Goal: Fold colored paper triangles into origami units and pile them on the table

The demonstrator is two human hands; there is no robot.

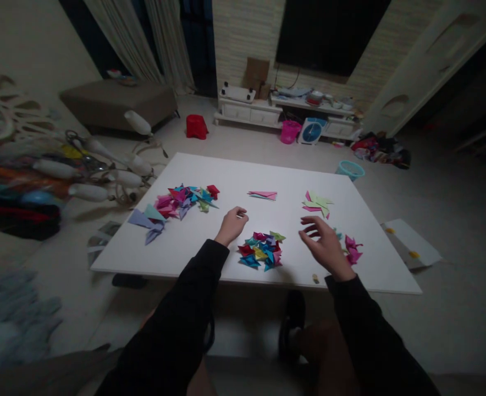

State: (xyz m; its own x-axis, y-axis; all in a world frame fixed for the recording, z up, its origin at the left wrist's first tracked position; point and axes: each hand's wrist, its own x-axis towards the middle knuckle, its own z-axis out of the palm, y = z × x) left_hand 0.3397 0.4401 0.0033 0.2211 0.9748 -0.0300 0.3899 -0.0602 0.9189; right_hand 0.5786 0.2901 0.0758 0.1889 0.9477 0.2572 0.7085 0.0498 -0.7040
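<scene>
My left hand [232,224] hovers over the white table with loosely curled fingers and nothing visible in them. It is just beyond and left of a heap of small folded-paper pieces [260,251] in blue, red, yellow, pink and green. On the other side of that heap, my right hand [324,246] is open, fingers spread, holding nothing. Partly behind it lies a pink folded-paper piece [352,250]. Farther back are light green and pink folded papers [317,203]. Slim pink and green folded strips [263,195] lie at the table's middle, and a larger origami pile [181,202] lies left.
The white table [284,179] has its near edge just before my legs. A tiny tan scrap [315,279] lies near that edge. A lamp with several white shades [123,177] stands close by the left side. Beyond are a blue basket [350,169] and a red stool [196,126].
</scene>
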